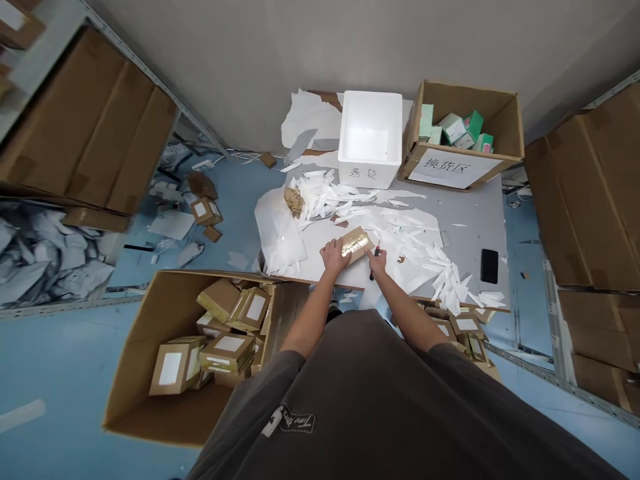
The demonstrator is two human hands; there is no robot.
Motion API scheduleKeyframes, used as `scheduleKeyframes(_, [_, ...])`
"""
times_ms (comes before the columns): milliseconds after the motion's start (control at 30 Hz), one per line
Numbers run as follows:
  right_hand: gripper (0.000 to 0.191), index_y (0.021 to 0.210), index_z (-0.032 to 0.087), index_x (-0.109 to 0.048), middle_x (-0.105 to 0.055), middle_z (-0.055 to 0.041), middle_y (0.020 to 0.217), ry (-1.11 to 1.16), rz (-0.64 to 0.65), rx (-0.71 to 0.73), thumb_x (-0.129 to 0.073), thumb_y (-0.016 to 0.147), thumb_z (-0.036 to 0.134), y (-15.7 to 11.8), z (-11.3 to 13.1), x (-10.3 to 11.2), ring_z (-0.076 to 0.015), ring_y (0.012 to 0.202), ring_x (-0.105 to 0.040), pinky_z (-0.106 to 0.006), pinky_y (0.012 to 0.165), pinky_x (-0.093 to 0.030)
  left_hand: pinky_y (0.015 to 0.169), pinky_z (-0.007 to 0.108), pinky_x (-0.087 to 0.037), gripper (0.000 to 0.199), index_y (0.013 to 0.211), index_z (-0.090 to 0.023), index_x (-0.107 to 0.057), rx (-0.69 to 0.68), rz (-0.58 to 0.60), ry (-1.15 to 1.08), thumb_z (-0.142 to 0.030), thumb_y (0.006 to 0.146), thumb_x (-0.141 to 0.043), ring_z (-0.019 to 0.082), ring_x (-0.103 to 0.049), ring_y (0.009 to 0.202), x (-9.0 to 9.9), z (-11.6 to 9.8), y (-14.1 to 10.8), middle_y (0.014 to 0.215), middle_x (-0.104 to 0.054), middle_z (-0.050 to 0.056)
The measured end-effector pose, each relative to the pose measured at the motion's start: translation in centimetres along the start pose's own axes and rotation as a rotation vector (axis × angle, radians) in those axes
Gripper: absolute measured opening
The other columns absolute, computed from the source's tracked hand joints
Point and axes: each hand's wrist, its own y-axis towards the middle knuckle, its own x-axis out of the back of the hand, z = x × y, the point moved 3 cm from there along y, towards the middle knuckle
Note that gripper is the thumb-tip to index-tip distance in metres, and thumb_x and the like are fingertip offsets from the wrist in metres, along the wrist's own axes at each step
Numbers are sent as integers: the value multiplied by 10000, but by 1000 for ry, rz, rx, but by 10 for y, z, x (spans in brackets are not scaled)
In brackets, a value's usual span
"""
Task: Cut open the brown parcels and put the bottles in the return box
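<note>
A small brown cardboard box (356,245), its top covered with shiny tape, lies tilted on the table in front of me. My left hand (334,255) grips its left end, thumb along the near side. At the box's right end is my right hand (378,260), closed round a slim red-and-black tool (377,252), apparently a cutter, with its fingertips near or on the box's corner. The tool's tip is too small to make out. White paper scraps (395,243) lie around the box, and crumpled brown paper (293,201) sits farther left.
A white foam bin (370,175) and a carton of green boxes (417,163) stand at the table's back. A phone (489,266) lies at the right. An open carton (135,373) with several small boxes stands left of me. Shelves of cartons (75,127) flank both sides.
</note>
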Motion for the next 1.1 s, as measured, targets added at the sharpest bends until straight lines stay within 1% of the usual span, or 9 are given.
scheduleKeyframes(100, [520,1213,235,-519,-754,-139,1176,118,-103,-186,-691,902,615,44,32,-1,-297,1084,-726,-333,851,-564,1112,477,-493,736,1721,-245,-376,59,35,-34,-439,1046,-597,363,-571,1396,-6,18,-26,1584,-575,190])
scheduleKeyframes(267, [563,1163,244,-538,-751,-116,1173,107,-4,-83,-813,800,574,78,70,-4,-287,1042,-710,-339,850,-553,1101,490,-519,753,1723,-225,-364,-29,35,-23,-423,1036,-601,385,-530,1467,-10,25,-51,1727,-421,210])
scheduleKeyframes(400, [578,1141,248,-540,-746,-107,1137,95,-5,-5,-826,766,582,41,43,8,-283,1035,-703,-346,863,-559,1270,493,-371,719,1602,-302,-559,-516,169,69,-189,904,-685,347,-285,1667,3,25,-40,1769,-416,90])
scheduleKeyframes(500, [614,1120,256,-508,-747,-92,1121,9,101,-83,-843,731,593,-5,1,3,-278,1013,-717,-341,848,-567,1292,503,-326,668,1492,-351,-648,-672,259,94,-149,857,-711,326,-316,1654,10,30,-24,1679,-536,72])
scheduleKeyframes(633, [546,1106,274,-490,-747,-98,1088,-64,77,-139,-748,800,645,-31,-24,-12,-301,1023,-734,-353,830,-574,1280,492,-331,418,1321,-304,-751,-650,230,72,-162,953,-610,314,-463,1524,14,31,-6,1426,-686,151])
scheduleKeyframes(733, [567,1124,285,-481,-737,-85,1029,-13,-27,-95,-745,799,667,-11,-5,-14,-312,1020,-732,-354,816,-567,1280,493,-352,409,1278,-258,-773,-586,254,72,-194,875,-739,353,-499,1478,10,26,-4,1415,-669,178])
scheduleKeyframes(833, [595,1142,283,-465,-723,-61,1004,-8,3,-75,-760,804,674,19,20,-6,-296,993,-720,-348,826,-557,1275,516,-387,522,1301,-225,-740,-487,195,60,-245,793,-859,396,-421,1571,3,21,-10,1613,-547,178])
scheduleKeyframes(933, [515,1154,283,-449,-680,4,891,2,169,-31,-681,905,671,30,30,7,-236,814,-686,-315,740,-543,1263,540,-414,624,1337,-212,-692,-383,164,65,-241,755,-915,431,-320,1651,-6,17,-17,1770,-387,163])
scheduleKeyframes(1100, [258,1036,278,-484,-591,74,699,63,588,57,-519,1069,532,3,12,29,-148,536,-565,-240,566,-480,1197,533,-498,616,1268,-205,-724,-322,188,75,-225,703,-968,452,-355,1637,-12,11,-15,1782,-385,161])
